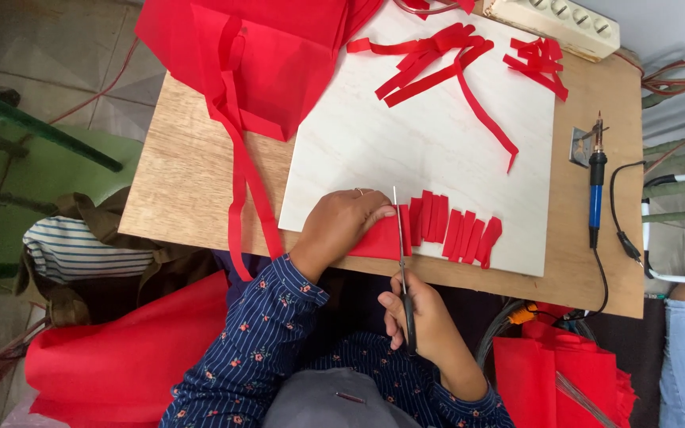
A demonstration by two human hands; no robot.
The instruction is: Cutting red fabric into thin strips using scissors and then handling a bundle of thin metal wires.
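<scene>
Two hands work at the near edge of a pale board [438, 135] on the wooden counter [192, 182]. Leftmost, a red fabric bag [279, 55] trails its straps off the board. The left hand [342, 226] presses a red fabric strip [380, 239] flat, its fingers together on the cloth. Beside it, the right hand [422, 317] grips scissors [402, 261], fingers clamped round the handles, blades set across the strip. Cutting appears mid-step; finishing this snip likely calls for a steady hold. Rightward lie cut red pieces [457, 234], then a blue-handled soldering iron [596, 182].
</scene>
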